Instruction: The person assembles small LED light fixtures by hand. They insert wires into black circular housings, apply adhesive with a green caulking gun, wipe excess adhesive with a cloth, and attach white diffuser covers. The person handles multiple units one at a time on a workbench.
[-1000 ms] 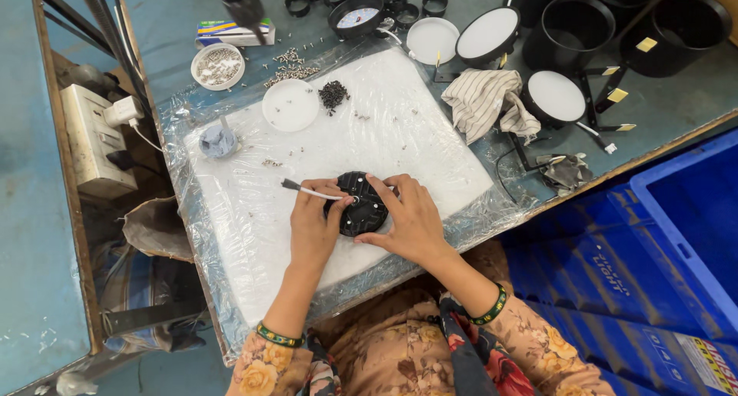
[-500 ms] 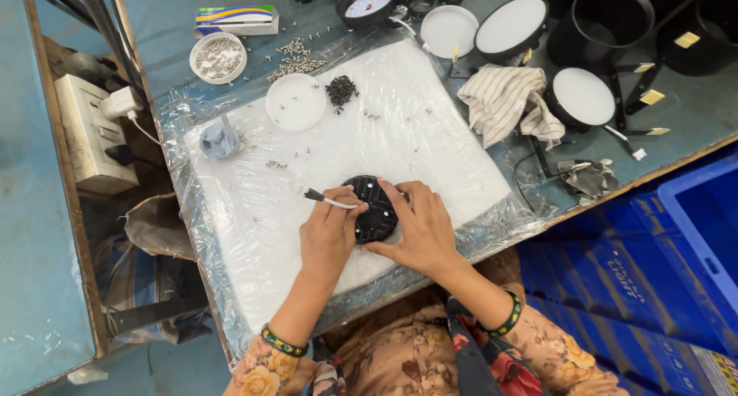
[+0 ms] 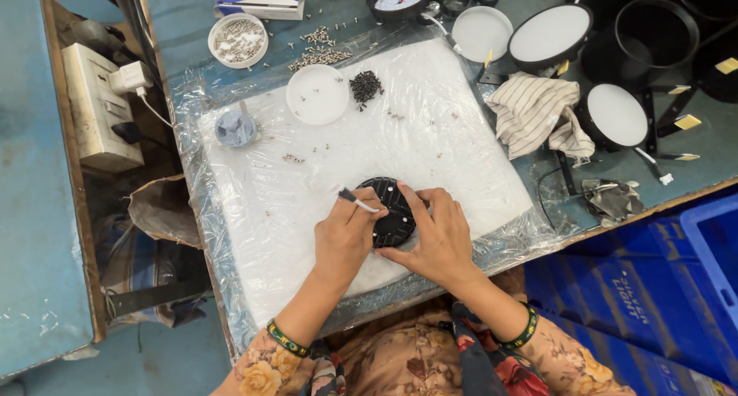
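Note:
A black round disc with small pale dots on its face lies on the plastic-covered white foam pad. My right hand grips the disc at its right and lower edge. My left hand holds a thin white stick tool with a dark tip, and the tool lies over the disc's upper left edge. Both wrists wear green and black bangles.
On the pad are a white lid, a heap of dark screws and a small grey cup. A bowl of silver screws, a striped cloth, round black lamps, a power strip and blue crates surround it.
The view has drifted, so the pad sits more to the right. Both hands stay on the disc, with the tool still at its left edge.

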